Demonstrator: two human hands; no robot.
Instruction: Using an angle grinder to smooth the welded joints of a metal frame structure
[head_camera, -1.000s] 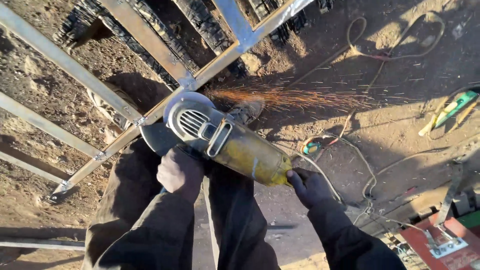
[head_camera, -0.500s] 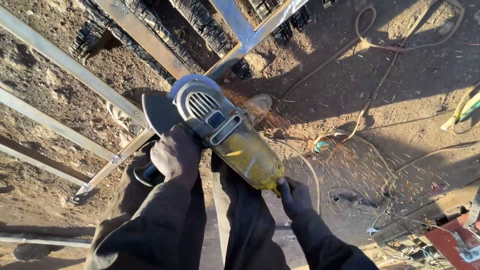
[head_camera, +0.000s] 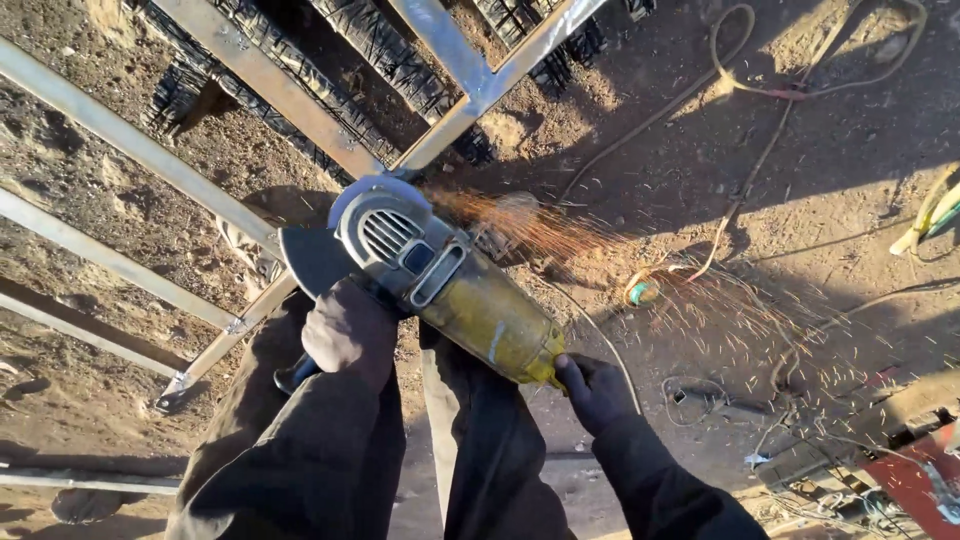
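The fingers of the left hand are curled tight around the dark side handle of the grinder, with the knuckles up and the handle's end sticking out below the fist. The fingers of the right hand are wrapped closed over the rear end of the grinder's yellow body, so both hands are clamped on the one tool. The grinder lies just in front of the person's dark trouser legs, its long axis running on a slant from the rear at lower right to the grey head at upper left. The head and its round guard sit on the slanted metal bar of a frame, at the spot where that bar crosses the others. Sparks fly out from the head toward the right, over the dirt ground. More pale metal bars of the frame run across the left side, with black ribbed pieces lying under them at the top. Cables loop over the ground on the right, and a small roll of tape lies among them. A red box sits at the lower right corner, well apart from the hands.
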